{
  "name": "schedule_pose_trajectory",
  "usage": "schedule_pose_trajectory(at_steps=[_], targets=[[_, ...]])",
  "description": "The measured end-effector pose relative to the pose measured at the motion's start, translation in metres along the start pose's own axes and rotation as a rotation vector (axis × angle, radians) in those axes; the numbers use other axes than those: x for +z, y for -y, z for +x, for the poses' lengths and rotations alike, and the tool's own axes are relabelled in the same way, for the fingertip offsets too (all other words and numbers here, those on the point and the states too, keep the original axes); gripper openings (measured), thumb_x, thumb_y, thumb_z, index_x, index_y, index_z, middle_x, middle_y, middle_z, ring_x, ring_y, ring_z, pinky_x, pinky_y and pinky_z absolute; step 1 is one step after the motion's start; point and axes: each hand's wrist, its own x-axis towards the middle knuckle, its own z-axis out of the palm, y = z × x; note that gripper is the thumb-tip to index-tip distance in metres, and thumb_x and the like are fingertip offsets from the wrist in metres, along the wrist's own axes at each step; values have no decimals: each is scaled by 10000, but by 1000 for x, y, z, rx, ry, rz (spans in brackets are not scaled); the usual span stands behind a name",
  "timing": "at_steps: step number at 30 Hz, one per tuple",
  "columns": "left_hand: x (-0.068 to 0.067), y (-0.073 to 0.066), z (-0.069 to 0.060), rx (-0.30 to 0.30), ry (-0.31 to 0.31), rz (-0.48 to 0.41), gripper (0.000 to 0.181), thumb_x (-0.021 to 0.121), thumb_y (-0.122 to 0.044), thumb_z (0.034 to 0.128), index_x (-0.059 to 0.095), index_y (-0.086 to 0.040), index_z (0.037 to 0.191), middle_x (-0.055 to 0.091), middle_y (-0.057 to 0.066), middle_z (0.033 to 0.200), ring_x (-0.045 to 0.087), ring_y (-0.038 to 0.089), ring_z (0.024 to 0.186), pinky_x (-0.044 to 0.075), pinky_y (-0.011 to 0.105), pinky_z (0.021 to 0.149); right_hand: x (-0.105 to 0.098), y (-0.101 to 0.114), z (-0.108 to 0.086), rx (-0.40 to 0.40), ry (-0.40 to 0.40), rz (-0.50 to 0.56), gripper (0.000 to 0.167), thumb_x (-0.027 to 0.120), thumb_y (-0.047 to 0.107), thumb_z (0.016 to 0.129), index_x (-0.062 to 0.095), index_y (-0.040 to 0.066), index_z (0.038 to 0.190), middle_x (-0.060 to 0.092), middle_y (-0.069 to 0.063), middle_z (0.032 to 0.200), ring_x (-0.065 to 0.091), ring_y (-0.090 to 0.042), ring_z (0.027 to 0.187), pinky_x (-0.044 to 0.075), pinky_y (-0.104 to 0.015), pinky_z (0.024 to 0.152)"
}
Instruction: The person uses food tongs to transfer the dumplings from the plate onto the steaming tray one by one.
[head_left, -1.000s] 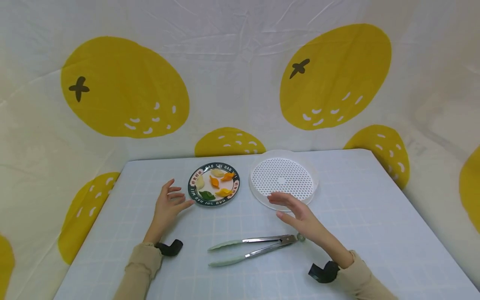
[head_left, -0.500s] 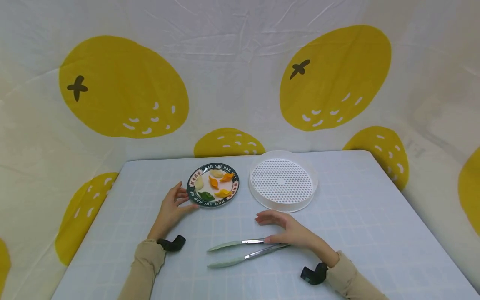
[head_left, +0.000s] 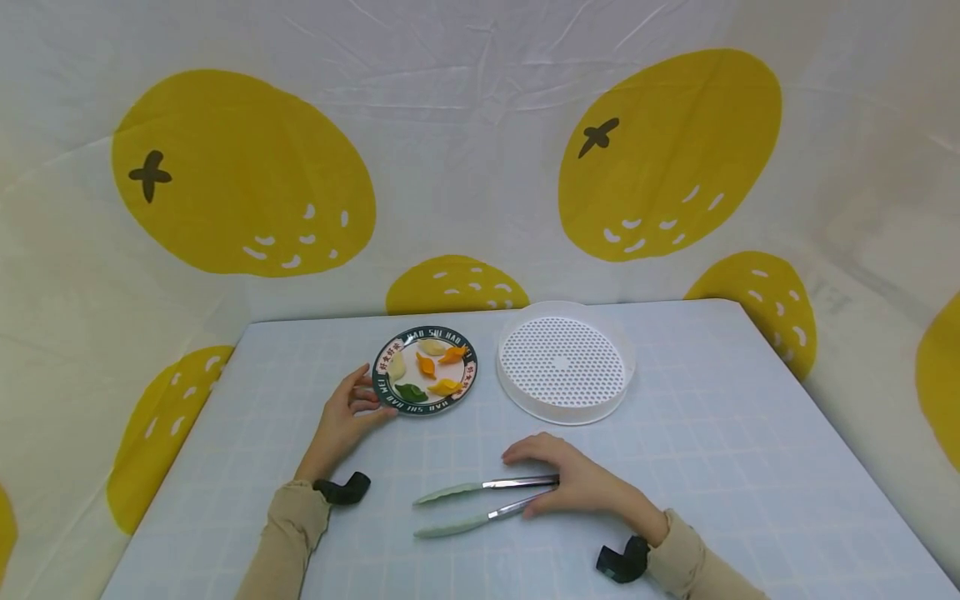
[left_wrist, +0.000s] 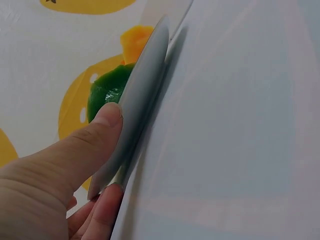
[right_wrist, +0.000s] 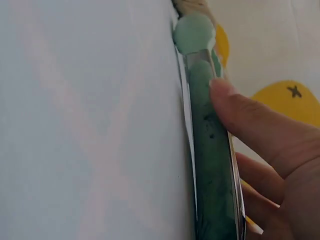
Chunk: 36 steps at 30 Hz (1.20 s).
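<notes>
The left hand (head_left: 343, 423) grips the left edge of a dark-rimmed plate (head_left: 381, 392). In the left wrist view its thumb lies on the rim of the plate (left_wrist: 142, 100), with fingers beneath. Several dumpling-shaped pieces lie on the plate: a green one (head_left: 412, 392), orange ones (head_left: 426, 365), a yellow one (head_left: 445, 387) and pale ones. The right hand (head_left: 581, 479) has its thumb and fingers around the metal arms of tongs (head_left: 517, 482), whose green tips (head_left: 450, 527) point left, spread apart. The hand hides the hinge end in the head view; the right wrist view shows its thumb against the tongs (right_wrist: 210, 150).
A round white perforated tray (head_left: 562, 362) stands right of the plate, behind the tongs. The table (head_left: 720, 433) has a pale checked cover, and a curtain (head_left: 465, 167) with yellow fruit shapes hangs behind it.
The right hand has moved left and nearer the front edge, onto the tongs, and has taken hold of them. The left hand has moved slightly right and gripped the plate's rim.
</notes>
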Motion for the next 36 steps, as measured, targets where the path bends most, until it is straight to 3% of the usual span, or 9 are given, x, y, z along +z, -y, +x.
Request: schedule_pose_trajectory(at_steps=[4, 7, 16, 27, 36], targets=[[0, 0, 0, 13, -4, 9, 1029, 879, -395, 738, 298, -159, 1555, 460, 92, 1380, 581, 245, 1070, 568, 277, 917, 5, 7, 1, -49, -28, -135, 560, 849, 367, 786, 639, 191, 1274, 581, 61, 1313, 495, -121, 1192, 471, -345, 1001], [1, 0, -1, -6, -1, 9, 1007, 878, -394, 740, 315, -184, 1548, 458, 77, 1383, 573, 240, 1081, 561, 313, 940, 9, 13, 2, -84, -30, -210, 520, 845, 382, 788, 657, 194, 1234, 587, 71, 1254, 510, -95, 1140, 496, -323, 963], [2, 0, 0, -46, 14, 15, 993, 873, -427, 732, 333, -210, 1536, 494, 75, 1342, 572, 253, 1091, 530, 418, 990, 19, 14, 3, -79, -80, -207, 465, 862, 335, 777, 687, 212, 1190, 618, 99, 1088, 570, -73, 956, 544, -214, 803], [3, -4, -1, -86, 31, 10, 989, 866, -438, 744, 333, -206, 1543, 520, 85, 1275, 576, 250, 1117, 526, 406, 1011, 22, 12, 1, -142, -136, -241, 456, 877, 332, 760, 698, 211, 1162, 626, 100, 1051, 567, -55, 909, 536, -179, 743], [5, -5, -1, -91, 11, -119, 971, 906, -277, 724, 370, -157, 1525, 510, 112, 1293, 641, 255, 1058, 587, 237, 885, 22, 11, 1, -149, -144, -251, 444, 870, 349, 766, 698, 222, 1156, 628, 108, 1047, 569, -50, 926, 533, -177, 757]])
